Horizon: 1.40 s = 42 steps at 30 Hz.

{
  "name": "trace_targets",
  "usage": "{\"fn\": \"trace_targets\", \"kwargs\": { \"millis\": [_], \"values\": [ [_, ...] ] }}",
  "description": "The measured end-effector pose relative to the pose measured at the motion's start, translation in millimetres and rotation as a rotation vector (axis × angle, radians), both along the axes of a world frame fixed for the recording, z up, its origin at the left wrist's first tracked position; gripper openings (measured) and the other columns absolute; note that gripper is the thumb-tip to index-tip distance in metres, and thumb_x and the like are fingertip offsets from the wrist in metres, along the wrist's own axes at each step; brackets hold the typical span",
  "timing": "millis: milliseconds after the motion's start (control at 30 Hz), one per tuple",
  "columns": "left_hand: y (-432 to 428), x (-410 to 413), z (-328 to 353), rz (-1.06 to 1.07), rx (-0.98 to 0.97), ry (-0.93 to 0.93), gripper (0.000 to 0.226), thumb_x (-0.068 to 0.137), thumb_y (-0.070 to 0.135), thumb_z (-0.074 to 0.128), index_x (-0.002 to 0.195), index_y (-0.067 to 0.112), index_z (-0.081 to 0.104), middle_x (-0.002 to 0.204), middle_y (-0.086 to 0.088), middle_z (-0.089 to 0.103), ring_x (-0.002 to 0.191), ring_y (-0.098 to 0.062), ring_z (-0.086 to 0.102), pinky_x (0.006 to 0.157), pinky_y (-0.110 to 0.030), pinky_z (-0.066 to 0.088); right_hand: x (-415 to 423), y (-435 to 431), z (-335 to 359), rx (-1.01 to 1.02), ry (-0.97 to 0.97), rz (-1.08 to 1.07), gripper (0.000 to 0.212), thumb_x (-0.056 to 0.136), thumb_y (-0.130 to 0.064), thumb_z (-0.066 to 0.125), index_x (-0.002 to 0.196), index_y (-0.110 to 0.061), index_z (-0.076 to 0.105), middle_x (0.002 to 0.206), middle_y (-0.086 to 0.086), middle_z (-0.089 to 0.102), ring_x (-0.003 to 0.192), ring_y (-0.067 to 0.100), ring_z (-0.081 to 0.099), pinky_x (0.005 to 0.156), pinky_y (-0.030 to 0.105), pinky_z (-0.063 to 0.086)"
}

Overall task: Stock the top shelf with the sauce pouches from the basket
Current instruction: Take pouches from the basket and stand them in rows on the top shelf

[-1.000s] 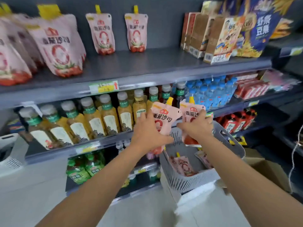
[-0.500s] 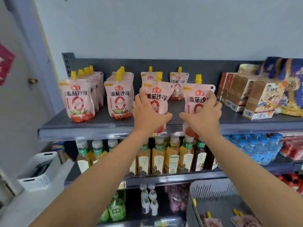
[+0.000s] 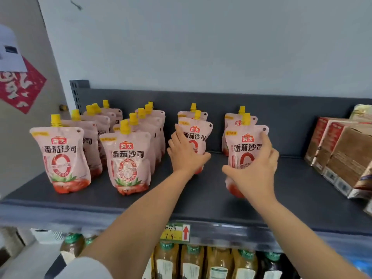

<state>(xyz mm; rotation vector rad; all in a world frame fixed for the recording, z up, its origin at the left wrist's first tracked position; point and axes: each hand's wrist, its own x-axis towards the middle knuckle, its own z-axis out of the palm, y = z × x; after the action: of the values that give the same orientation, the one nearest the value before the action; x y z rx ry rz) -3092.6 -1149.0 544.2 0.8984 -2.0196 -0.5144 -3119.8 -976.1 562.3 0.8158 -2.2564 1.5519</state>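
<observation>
Head view: left hand [image 3: 186, 156] grips middle pouch [image 3: 198, 132], right hand [image 3: 255, 172] rightmost pouch [image 3: 246, 147].

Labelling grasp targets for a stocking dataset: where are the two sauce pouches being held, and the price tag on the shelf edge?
Left-held pouch [image 3: 198, 135]: head view, printed front above the left hand [image 3: 186, 156].
Right-held pouch [image 3: 246, 147]: head view, printed front beside the right hand [image 3: 255, 175].
Price tag [image 3: 177, 231]: head view, centre of the label.

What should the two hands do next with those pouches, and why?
Probably settle both onto the top shelf and loosen the grip: the left hand holds one pouch, the right hand another pouch, both upright, lined up before standing rows.
</observation>
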Motion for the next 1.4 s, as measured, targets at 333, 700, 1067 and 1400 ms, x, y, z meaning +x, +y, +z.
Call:
{"fn": "trace_targets", "kwargs": {
  "millis": [333,700,1067,1400],
  "values": [
    [-29.8,-44.3,-6.4,-0.086,0.079,0.252,0.13,0.048,0.047,0.091,0.147,0.014,0.013,0.14,-0.007,0.03,0.131,-0.023,0.027,0.11,-0.04,0.027,-29.3,-23.8,-22.4,-0.032,-0.02,0.065,0.122,0.057,-0.014,0.082,0.15,-0.032,0.005,0.136,0.003,0.023,0.125,0.023,0.029,0.094,0.03,0.034],
    [-52.1,-33.2,-5.5,-0.332,0.284,0.309,0.101,0.053,0.026,0.094,0.13,0.018,0.028,0.121,0.005,0.046,0.111,-0.008,0.046,0.089,-0.022,0.042,-30.7,-28.7,-27.9,-0.02,0.007,0.063,0.121,0.06,-0.017,0.081,0.15,-0.028,0.001,0.139,0.006,0.021,0.126,0.022,0.025,0.093,0.028,0.028],
    [-55.7,-40.9,-9.1,-0.303,0.326,0.365,0.086,0.052,0.029,0.094,0.112,0.024,0.032,0.111,0.007,0.049,0.102,-0.007,0.05,0.07,-0.01,0.04,-33.4,-29.2,-35.0,-0.014,0.054,0.044,0.121,0.059,-0.021,0.082,0.15,-0.026,0.003,0.141,0.006,0.02,0.127,0.022,0.024,0.096,0.031,0.03],
    [-51.9,-41.5,-0.8,-0.304,0.317,0.459,0.068,0.066,0.033,0.086,0.117,0.019,0.045,0.115,0.003,0.058,0.102,-0.007,0.056,0.081,-0.02,0.049,-34.0,-28.4,-38.7,0.004,0.116,0.031,0.12,0.061,-0.029,0.084,0.15,-0.021,0.004,0.141,0.008,0.021,0.128,0.022,0.025,0.096,0.028,0.026]
  ]
}}
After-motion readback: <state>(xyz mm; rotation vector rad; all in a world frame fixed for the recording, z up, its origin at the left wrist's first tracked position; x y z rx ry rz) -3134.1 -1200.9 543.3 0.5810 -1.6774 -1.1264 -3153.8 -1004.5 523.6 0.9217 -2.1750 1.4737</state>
